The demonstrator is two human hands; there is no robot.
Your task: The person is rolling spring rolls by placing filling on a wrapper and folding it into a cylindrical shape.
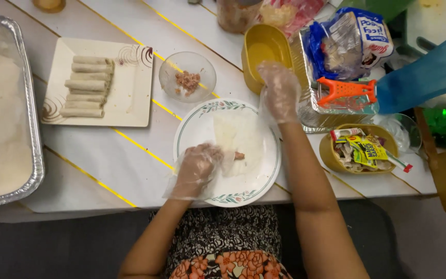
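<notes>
— Patterned cloth at the person's lap (pixel 223 243) sits closest to the lens, and both bare forearms rise from it. What does the left hand (pixel 196 170) do?

— Gloved in clear plastic, it is curled, fingers bent down onto the near left corner of a pale thin wrapper (pixel 238 139). It presses or pinches the edge there; I cannot tell which. A small bit of pinkish filling (pixel 239 155) lies just beside its fingertips, on the wrapper.

— And the wrapper itself?

— Flat on a round white plate (pixel 272 170) with a green rim, which lies under the left hand and reaches to the table's near edge.

— The right hand (pixel 280 90)?

— Also gloved, fingers loosely spread and pointing away, palm down. It hovers at the plate's far rim, just short of a yellow oval container (pixel 264 51). Whether it touches anything I cannot tell.

— Now the surroundings, biggest first.

— Well off to the left hand's outer side stands a large foil tray (pixel 6 119) of white powder, overhanging the near table edge. Nearer that hand is a square cream plate (pixel 130 98) with rolled wrappers (pixel 86 85) stacked on it. Beyond the left hand, between both plates, sits a small glass bowl (pixel 188 76) holding a little minced filling.

— Room to move?

— Bare striped table (pixel 125 155) lies open outside the left hand. Outside the right hand it is crowded: a foil dish with an orange tool (pixel 347 90), and a yellow bowl of packets (pixel 360 150).
</notes>
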